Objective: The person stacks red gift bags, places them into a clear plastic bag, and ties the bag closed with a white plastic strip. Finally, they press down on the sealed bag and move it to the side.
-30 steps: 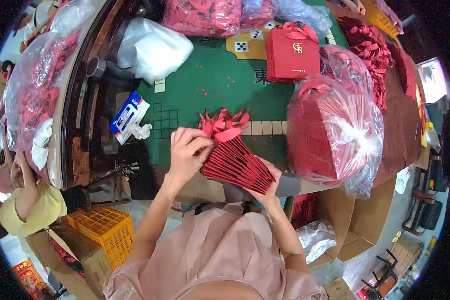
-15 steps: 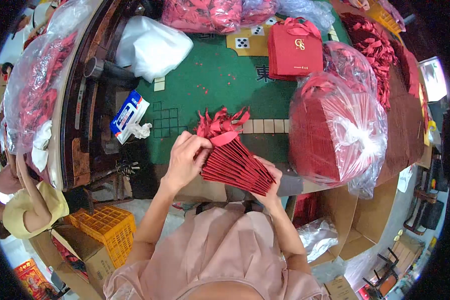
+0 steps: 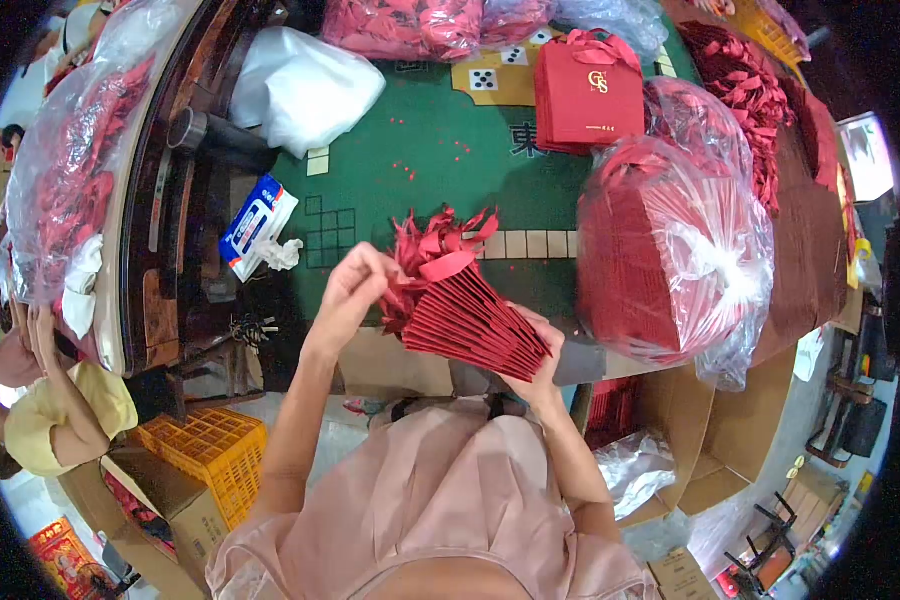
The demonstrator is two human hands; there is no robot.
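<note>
A fanned stack of red paper bags (image 3: pixel 470 325) is held over the near edge of the green table, its ribbon handles (image 3: pixel 440 245) bunched at the upper left end. My right hand (image 3: pixel 538 355) is wrapped round the lower right end of the stack. At the ribbon end, my left hand (image 3: pixel 358 285) has thumb and fingers pinched together beside the ribbons; whether a ribbon is between the fingertips is hard to make out.
A clear plastic bag of red bags (image 3: pixel 660 250) sits at the right, with upright red gift bags (image 3: pixel 590 95) behind. White plastic (image 3: pixel 305 90) and a blue-white tissue pack (image 3: pixel 258 228) lie left. Another person (image 3: pixel 70 415) is at far left. An orange crate (image 3: pixel 205 455) stands below.
My left hand has moved slightly left and up, away from the folded edges toward the outer ribbons. The ribbons spread further left, and the stack is fanned a little differently.
</note>
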